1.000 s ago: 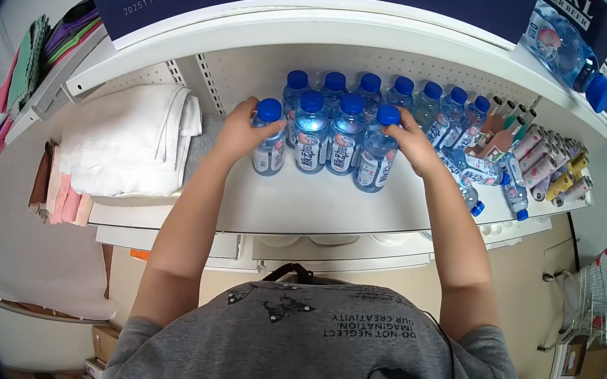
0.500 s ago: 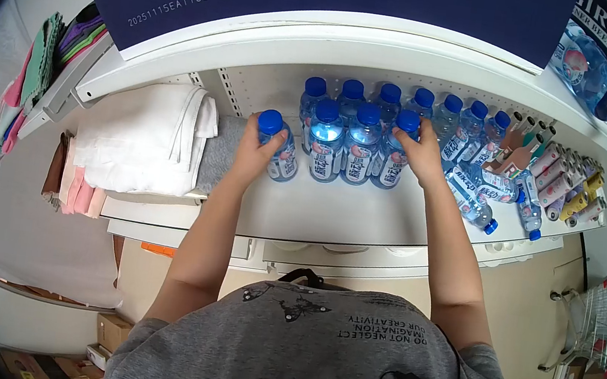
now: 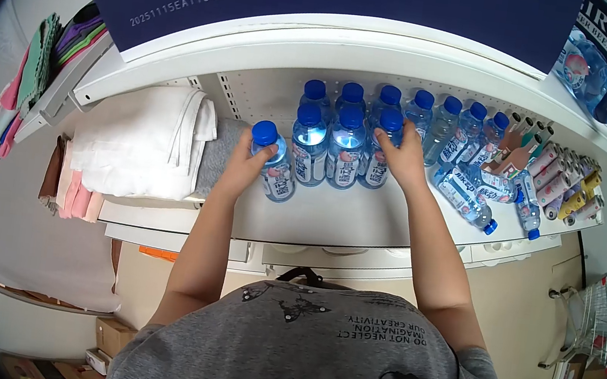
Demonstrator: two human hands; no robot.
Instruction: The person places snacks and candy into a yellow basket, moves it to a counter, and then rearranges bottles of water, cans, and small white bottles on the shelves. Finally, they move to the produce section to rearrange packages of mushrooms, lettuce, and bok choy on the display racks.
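Note:
My left hand [image 3: 246, 165] is closed around a blue-capped water bottle [image 3: 277, 179], which stands apart at the left end, nearer the shelf's front edge. To its right, the front row has an upright bottle [image 3: 309, 156] and another beside it [image 3: 345, 158]. My right hand [image 3: 403, 158] grips the front row's rightmost bottle [image 3: 378, 170], thumb near its cap and fingers behind it. A back row of similar bottles [image 3: 420, 113] stands behind and continues to the right.
Several bottles [image 3: 462, 195] lie on their sides at right, beside rolled cylindrical packs [image 3: 557, 175]. Folded white cloth [image 3: 139, 139] is stacked at left. A dark blue carton [image 3: 326, 3] sits on the shelf above. A shopping cart [image 3: 596, 309] stands on the floor at right.
The front-row bottles have slid left, the rightmost one with my right hand on it. My left hand and its bottle have come slightly toward me.

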